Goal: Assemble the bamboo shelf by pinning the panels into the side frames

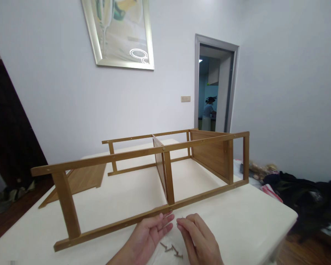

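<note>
My left grip (pixel 147 233) was open, palm turned up with the fingers loosely curled, just in front of the lower front rail of the wooden frame (pixel 168 176). I had my right grip (pixel 200 239) pinched around a small piece (pixel 178 222), too tiny to make out. The frame lay on its side across the white tabletop (pixel 253 221); a few screws (pixel 169 250) were between my hands, and a loose wooden panel (pixel 86 175) rested behind the frame's left end.

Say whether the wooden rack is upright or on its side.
The rack lies on its side: its rails run along the table, boards on edge.
</note>
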Motion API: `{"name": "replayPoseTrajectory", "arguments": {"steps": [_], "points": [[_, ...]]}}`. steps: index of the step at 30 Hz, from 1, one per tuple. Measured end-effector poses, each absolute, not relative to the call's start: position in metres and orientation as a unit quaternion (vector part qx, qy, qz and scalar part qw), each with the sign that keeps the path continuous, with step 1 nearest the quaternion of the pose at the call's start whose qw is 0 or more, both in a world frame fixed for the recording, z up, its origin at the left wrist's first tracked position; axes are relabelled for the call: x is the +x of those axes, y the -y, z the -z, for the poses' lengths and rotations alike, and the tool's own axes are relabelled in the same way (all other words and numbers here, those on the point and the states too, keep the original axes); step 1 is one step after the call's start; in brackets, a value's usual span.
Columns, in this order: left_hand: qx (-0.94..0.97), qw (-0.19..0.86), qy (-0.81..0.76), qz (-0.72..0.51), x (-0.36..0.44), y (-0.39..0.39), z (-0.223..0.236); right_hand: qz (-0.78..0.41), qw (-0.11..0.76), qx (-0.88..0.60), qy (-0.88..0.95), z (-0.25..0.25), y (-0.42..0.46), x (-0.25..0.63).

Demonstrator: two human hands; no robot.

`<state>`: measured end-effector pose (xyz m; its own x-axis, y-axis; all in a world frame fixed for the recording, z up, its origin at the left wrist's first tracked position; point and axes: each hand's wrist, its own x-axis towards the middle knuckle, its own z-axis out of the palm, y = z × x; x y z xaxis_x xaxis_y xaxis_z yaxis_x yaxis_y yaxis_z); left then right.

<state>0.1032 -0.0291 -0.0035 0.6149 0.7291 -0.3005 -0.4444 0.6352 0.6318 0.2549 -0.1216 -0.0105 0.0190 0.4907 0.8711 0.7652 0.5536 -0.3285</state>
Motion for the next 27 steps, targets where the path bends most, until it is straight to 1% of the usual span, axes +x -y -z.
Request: {"name": "replayPoseTrajectory", "arguments": {"steps": [4,12,27], "points": [[0.260,0.866,-0.267,-0.334,0.1035,0.0277,0.0073,0.103,0.547,-0.430,0.711,0.0063,0.1226,0.2538],[0.258,0.871,-0.260,-0.328,0.1039,0.0287,0.0031,0.070,0.497,-0.423,0.754,0.0078,0.1231,0.2518],[0.256,0.868,-0.265,-0.333,0.1033,0.0300,0.0031,0.078,0.499,-0.466,0.726,0.0140,0.1213,0.2557]]}}
